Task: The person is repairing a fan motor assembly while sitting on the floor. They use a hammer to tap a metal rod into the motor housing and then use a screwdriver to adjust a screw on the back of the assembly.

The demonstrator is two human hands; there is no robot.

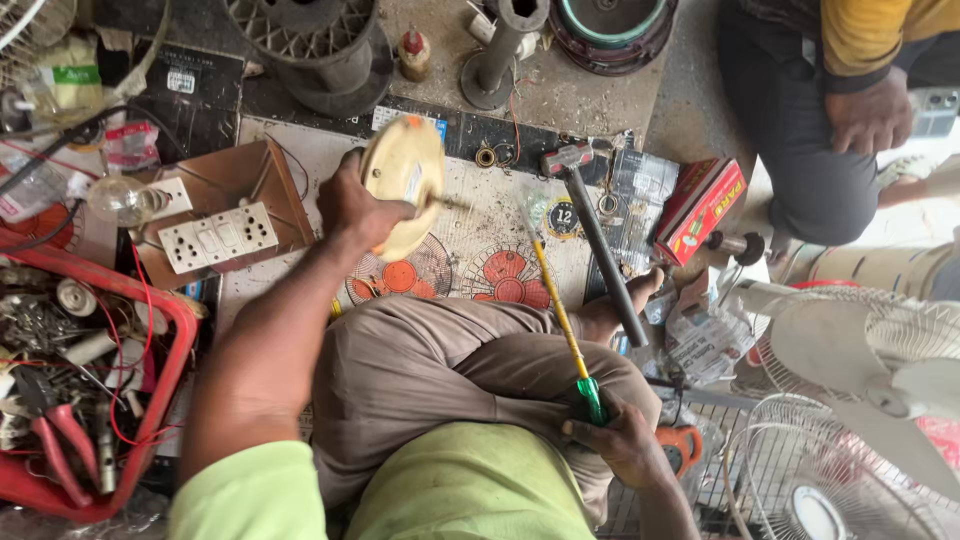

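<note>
My left hand grips a round cream-coloured motor housing, held up above the printed mat and blurred. A thin shaft sticks out of its right side. My right hand rests on my right knee and holds a long screwdriver by its green handle, its yellow shaft pointing up toward the mat. My legs in brown trousers are folded beneath both hands.
A hammer lies diagonally by my foot. A switch and socket board sits on a wooden box, with a bulb beside it. A red tray of tools is at left. Another person squats at top right. White fan parts lie at right.
</note>
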